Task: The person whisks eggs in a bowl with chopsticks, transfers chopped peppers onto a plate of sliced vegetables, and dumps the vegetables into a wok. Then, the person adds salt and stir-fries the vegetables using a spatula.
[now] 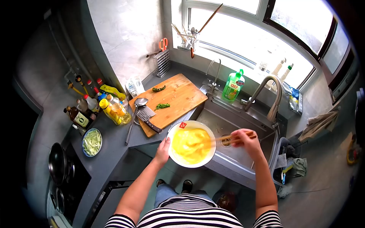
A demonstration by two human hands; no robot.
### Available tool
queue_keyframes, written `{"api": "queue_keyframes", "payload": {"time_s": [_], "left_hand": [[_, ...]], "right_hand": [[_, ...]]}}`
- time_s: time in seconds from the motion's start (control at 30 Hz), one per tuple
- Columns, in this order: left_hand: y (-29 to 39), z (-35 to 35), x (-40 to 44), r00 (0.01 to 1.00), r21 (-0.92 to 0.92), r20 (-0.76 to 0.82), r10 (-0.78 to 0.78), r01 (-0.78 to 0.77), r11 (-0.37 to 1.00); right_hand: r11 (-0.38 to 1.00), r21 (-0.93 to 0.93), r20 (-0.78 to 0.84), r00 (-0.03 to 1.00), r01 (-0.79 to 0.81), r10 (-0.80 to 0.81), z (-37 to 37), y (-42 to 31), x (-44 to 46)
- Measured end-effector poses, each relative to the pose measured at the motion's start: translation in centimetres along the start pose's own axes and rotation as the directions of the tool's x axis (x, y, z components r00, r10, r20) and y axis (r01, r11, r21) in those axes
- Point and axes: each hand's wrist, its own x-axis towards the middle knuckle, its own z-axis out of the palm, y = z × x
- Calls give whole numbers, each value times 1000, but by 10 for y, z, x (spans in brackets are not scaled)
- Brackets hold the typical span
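My left hand (162, 152) grips the left rim of a white bowl (201, 163), which is held up in front of my body, near the sink's front edge. Inside it is yellow beaten egg (192, 144), its surface swirled. My right hand (246, 140) is closed around a pair of wooden chopsticks (227, 140). Their tips reach over the bowl's right rim into the egg and look blurred. Left of the bowl, a wooden cutting board (178, 91) bears a green pepper (159, 88), chopped green pieces (162, 106) and a cleaver (146, 113).
A steel sink (243, 152) with a curved faucet (277, 89) lies right of the bowl. Green soap bottle (232, 85) stands behind it. At left are a ladle (133, 117), oil bottles (118, 110), a plate of pale green shreds (92, 142) and a black wok (57, 163).
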Motion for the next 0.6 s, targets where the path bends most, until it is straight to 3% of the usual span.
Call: {"api": "queue_keyframes", "payload": {"time_s": [0.07,0.1,0.17,0.2,0.3,0.37,0.4,0.43,0.5,0.53,0.57,0.6], "left_hand": [[-3,1,-4,999,-30,10,-32,32,999],[-13,-4,4,999,-14,4,-32,32,999],[-15,-8,8,1000,-10,-3,-13,13,1000],[-12,-7,6,1000,-28,-3,2,-2,1000],[-8,-8,2,1000,-31,-6,-17,17,999],[-5,-6,6,1000,-18,-8,-11,11,1000],[-4,-6,6,1000,-11,-15,-3,3,1000],[-3,-7,5,1000,-5,-22,3,-3,1000],[-1,-9,4,1000,-61,-14,-1,1,998],[-2,-10,2,1000,-92,-11,-6,5,996],[-6,-11,2,1000,-54,-17,-18,17,998],[-9,-13,5,999,-15,-23,-27,26,1000]], "right_hand": [[990,-32,-94,986,138,-141,16,11,9],[989,-9,-16,989,146,-146,35,16,9],[996,6,162,983,-92,90,40,5,2],[996,-73,125,990,-50,59,24,-6,0],[983,-52,-101,978,178,-182,12,4,14],[986,3,70,984,167,-166,46,11,15],[996,90,176,984,7,-23,45,10,14],[996,-79,153,987,-35,47,37,-6,9],[1000,-7,54,998,30,-29,8,-6,13],[995,7,-73,992,104,-104,14,0,16],[990,-22,-76,988,137,-138,29,10,21],[993,7,30,992,121,-121,48,12,18]]}}
